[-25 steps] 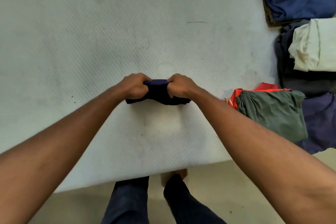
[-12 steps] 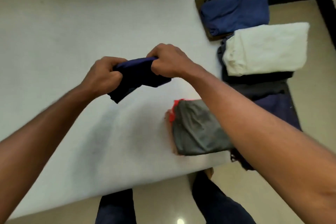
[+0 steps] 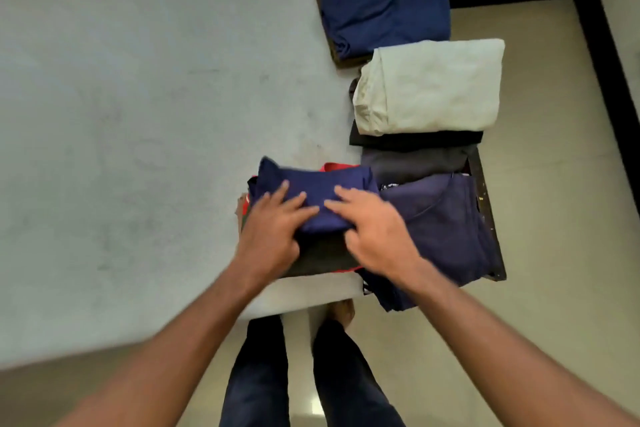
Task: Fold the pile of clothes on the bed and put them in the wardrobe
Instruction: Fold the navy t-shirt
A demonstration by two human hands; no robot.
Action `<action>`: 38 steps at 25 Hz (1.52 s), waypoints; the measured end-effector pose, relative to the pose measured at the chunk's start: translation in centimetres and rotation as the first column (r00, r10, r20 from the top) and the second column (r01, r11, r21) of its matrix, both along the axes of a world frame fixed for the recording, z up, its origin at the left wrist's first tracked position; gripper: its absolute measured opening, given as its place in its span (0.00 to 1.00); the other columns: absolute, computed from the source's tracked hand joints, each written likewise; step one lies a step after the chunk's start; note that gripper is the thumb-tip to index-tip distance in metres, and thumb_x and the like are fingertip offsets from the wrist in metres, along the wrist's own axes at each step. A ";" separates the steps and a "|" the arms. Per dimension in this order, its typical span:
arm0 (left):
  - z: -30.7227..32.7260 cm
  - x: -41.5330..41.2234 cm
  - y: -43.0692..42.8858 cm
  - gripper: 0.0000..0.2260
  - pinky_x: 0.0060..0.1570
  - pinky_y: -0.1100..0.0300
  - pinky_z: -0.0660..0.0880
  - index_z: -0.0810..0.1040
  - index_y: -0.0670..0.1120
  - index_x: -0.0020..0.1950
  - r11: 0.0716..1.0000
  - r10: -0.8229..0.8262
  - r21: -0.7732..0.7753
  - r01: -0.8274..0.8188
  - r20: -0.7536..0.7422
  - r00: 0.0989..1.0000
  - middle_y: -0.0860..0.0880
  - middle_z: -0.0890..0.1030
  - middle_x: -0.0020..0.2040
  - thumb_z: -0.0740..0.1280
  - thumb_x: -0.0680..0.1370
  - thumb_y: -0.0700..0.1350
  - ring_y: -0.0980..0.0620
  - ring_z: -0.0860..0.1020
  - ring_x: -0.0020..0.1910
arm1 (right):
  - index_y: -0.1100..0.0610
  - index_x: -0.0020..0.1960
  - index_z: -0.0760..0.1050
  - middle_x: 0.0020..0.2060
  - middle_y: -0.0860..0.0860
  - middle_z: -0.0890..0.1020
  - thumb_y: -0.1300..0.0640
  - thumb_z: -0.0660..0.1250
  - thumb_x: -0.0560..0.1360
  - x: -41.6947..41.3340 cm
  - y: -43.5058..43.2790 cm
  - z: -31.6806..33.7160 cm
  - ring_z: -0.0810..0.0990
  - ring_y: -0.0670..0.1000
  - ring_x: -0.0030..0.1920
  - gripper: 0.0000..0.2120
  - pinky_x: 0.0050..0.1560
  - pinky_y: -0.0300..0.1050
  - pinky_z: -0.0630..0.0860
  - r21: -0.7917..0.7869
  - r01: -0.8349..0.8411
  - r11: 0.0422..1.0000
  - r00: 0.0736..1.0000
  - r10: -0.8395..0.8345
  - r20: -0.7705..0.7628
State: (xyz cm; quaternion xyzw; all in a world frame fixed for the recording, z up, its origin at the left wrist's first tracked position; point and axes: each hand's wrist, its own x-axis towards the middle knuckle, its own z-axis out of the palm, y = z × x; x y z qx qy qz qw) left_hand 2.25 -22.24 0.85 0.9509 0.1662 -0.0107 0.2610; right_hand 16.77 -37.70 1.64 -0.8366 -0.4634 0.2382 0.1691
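Observation:
A small folded navy garment (image 3: 322, 191) lies on top of a folded grey-green garment (image 3: 322, 258) with a red one under it, near the front right corner of the white mattress (image 3: 138, 114). My left hand (image 3: 273, 229) rests flat on the navy piece's left part, fingers straight. My right hand (image 3: 374, 229) presses its right part, fingers spread, thumb under the near edge. Folded stacks line the bed's right edge: a dark purple one (image 3: 446, 229), a cream one (image 3: 429, 87) on dark clothes, and a blue one (image 3: 384, 14) on an olive piece.
The dark bed frame (image 3: 485, 204) shows at the right edge under the stacks. Beige floor (image 3: 554, 184) lies to the right with black skirting (image 3: 602, 45) along the walls. My legs and bare feet (image 3: 341, 310) stand at the bed's front edge.
Both hands carried the small navy garment from the mattress's middle to the right and set it on the grey-green stack. Their grip has changed to flat fingers on top.

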 end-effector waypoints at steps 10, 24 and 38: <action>-1.5 -4.1 -2.4 0.29 0.68 0.42 0.71 0.74 0.56 0.73 0.999 -0.041 -0.040 0.034 -0.194 0.980 0.49 0.74 0.73 0.59 0.71 0.53 0.43 0.71 0.73 | 0.47 0.80 0.63 0.82 0.50 0.57 0.46 0.60 0.70 -3.4 -3.3 -2.5 0.53 0.54 0.82 0.38 0.77 0.61 0.62 -0.139 -0.090 0.986 0.996 0.090 -0.004; -3.0 -2.8 0.7 0.23 0.73 0.42 0.64 0.78 0.50 0.70 0.954 0.273 -0.154 -0.258 0.080 0.959 0.47 0.74 0.72 0.65 0.76 0.57 0.45 0.68 0.74 | 0.54 0.67 0.80 0.75 0.52 0.72 0.50 0.67 0.80 -3.3 0.6 -0.6 0.66 0.51 0.77 0.18 0.78 0.47 0.61 0.162 0.337 0.927 0.941 -0.335 -0.042; -4.7 -1.3 1.2 0.30 0.77 0.42 0.52 0.75 0.50 0.72 0.949 0.177 -0.211 -0.235 -0.261 0.949 0.42 0.66 0.78 0.59 0.75 0.63 0.43 0.61 0.78 | 0.50 0.70 0.78 0.78 0.52 0.68 0.47 0.64 0.80 -4.6 2.1 -5.2 0.61 0.56 0.80 0.20 0.77 0.57 0.56 -0.099 0.239 0.966 0.969 -0.244 -0.041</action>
